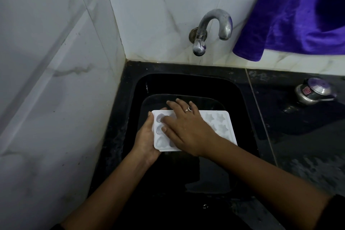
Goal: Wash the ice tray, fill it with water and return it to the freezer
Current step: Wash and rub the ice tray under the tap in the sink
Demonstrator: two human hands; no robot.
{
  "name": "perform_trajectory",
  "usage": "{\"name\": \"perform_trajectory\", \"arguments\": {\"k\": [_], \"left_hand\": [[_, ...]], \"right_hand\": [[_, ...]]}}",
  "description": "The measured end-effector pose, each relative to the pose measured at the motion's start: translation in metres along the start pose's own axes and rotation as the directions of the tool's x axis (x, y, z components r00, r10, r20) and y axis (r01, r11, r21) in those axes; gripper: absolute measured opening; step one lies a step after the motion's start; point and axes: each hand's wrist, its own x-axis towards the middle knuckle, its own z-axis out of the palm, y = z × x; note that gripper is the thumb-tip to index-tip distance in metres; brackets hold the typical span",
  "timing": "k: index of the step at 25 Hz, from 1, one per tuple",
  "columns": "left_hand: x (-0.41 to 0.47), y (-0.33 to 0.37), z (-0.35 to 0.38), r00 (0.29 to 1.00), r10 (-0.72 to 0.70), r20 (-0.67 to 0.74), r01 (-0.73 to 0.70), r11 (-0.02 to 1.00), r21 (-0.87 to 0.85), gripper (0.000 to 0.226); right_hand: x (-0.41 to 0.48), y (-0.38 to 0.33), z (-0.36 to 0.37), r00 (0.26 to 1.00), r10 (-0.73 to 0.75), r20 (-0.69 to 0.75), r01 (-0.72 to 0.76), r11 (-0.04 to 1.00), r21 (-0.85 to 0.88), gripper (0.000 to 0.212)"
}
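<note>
White plastic tray (222, 123) with heart cavities at its left end and star cavities at its right, sits level over the black sink (186, 84) at the worktop's (298, 136) left end. Left hand (147, 140) grips the tray's left edge. Right hand (186, 127) lies flat on top, fingers straight, covering the middle.

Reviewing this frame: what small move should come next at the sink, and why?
Probably lift the right hand off the ice tray and reach up to the tap knob. No water shows falling from the spout, the left hand grips the tray's left edge over the sink, and the right hand only lies flat on the moulds, so it seems free.
</note>
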Motion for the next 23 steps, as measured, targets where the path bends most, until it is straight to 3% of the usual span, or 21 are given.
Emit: {"name": "perform_trajectory", "arguments": {"k": [23], "left_hand": [[-0.004,0.002,0.004,1.000,-0.015,0.016,0.015,1.000,-0.013,0.068]], "right_hand": [[-0.001,-0.001,-0.003,0.999,0.020,-0.026,-0.020,1.000,-0.008,0.055]]}}
